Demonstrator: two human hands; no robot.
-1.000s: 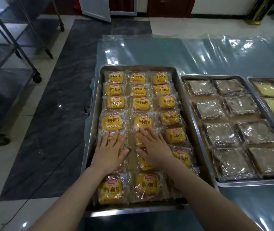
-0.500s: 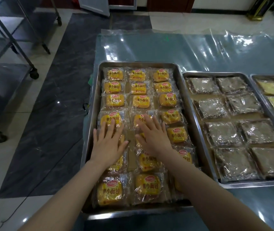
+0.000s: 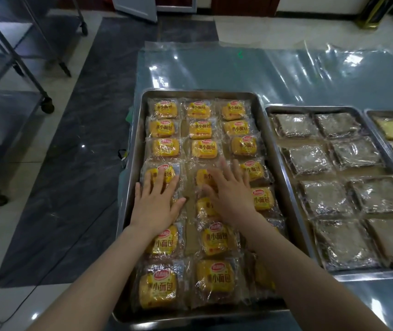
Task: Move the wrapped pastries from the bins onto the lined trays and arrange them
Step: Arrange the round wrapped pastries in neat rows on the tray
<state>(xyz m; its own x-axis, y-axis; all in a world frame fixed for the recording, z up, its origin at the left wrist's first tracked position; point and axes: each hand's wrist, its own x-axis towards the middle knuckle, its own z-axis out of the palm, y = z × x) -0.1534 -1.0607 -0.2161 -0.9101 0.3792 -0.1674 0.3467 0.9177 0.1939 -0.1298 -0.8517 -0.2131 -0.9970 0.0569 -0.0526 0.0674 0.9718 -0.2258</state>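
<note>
Head view, left hand [image 3: 156, 204], right hand [image 3: 230, 191] flat on wrapped pastries [image 3: 165, 147]

Glossy pale floor [image 3: 2, 237], dark strip [image 3: 71, 168], possibly marble, wheeled steel rack [image 3: 2, 115]

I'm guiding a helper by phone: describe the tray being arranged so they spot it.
Look at the plastic-covered table: it is the leftmost steel tray, with the left hand and right hand flat on it. Only it holds yellow-labelled pastries, in three columns; its neighbour holds brown squares.
</note>
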